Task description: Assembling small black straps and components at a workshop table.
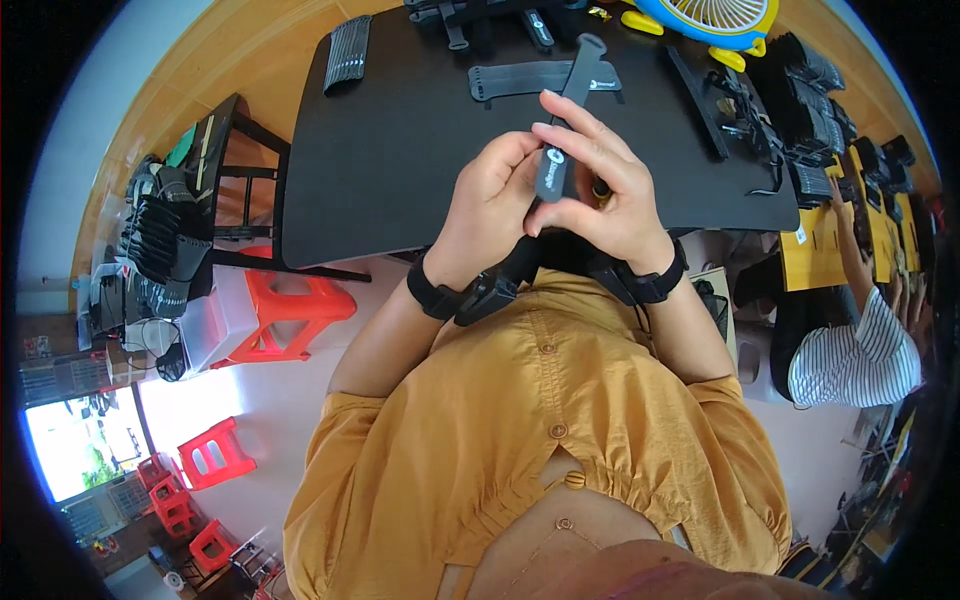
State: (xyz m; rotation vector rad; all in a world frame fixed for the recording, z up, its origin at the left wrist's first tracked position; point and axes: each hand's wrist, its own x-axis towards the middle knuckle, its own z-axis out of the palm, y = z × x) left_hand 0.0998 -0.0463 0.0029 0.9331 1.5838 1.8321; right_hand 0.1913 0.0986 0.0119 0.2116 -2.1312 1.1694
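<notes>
A dark grey strap [581, 78] with rounded ends and a white print stands up between my two hands above the table's near edge. My left hand [490, 190] is closed at its lower left side, with thumb and fingers bent against it. My right hand [625, 190] holds it from the other side, fingertips on its face and thumb below. A small dark and yellowish round thing [600, 188] shows by the right palm; I cannot make out what it is. Behind the hands, a wider grey strap [520, 80] lies flat on the black table [390, 170].
A pile of grey straps [347, 55] lies at the table's far left. A blue and yellow fan [715, 20] stands far right, near a dark bar [697, 105] and stacked black straps [805, 100]. Red stools [290, 315] are at left. Another person [850, 355] works at right.
</notes>
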